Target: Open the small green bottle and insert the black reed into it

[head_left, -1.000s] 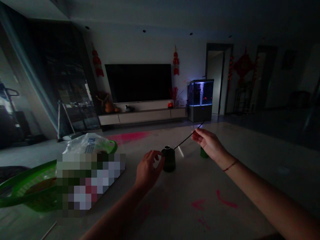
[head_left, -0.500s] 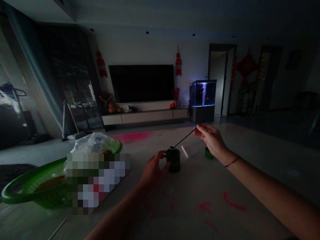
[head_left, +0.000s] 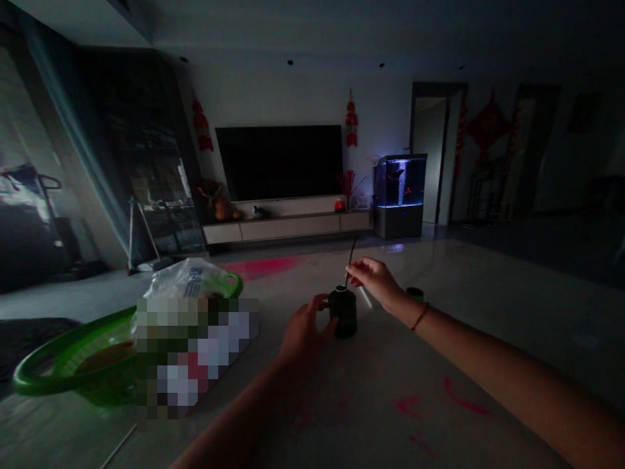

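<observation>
Head view has the dark green bottle [head_left: 343, 318] upright on the counter [head_left: 381, 371], its long axis near vertical and its mouth facing up, between the two hands: the left hand [head_left: 305, 329] curls half open around its left side, thumb and fingers on it. Above the mouth, the right hand [head_left: 375, 279] pinches a thin dark stick [head_left: 352, 249], which points steeply up, leaning slightly right; whether its lower end is inside cannot be told. Beyond the right wrist sits a small green piece [head_left: 415, 294].
</observation>
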### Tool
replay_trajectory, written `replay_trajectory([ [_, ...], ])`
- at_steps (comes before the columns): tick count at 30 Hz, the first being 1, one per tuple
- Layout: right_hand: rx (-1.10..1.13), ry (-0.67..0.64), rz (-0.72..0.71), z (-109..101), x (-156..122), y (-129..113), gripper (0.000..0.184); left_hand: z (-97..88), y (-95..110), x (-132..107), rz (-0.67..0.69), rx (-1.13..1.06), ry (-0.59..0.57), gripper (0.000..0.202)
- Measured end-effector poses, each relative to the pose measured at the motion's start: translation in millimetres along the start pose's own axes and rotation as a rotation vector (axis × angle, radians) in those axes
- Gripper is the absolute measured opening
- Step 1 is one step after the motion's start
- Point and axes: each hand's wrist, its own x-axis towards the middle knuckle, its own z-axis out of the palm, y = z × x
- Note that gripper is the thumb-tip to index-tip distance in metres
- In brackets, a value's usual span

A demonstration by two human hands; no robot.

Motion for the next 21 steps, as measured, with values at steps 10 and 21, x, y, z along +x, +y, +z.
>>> replay_trajectory([
  [10, -0.171, -0.057, 0.142, -30.6, 12.9, 31.4, 0.035, -1.1, 2.2, 0.5, -0.03, 0.015, -0.01, 0.039],
  [21, -1.404, -0.275, -0.031, -41.0, -14.3, 39.8, 0.015, -2.3, 4.7, 1.4, -0.04, 0.012, -0.023, 0.039],
])
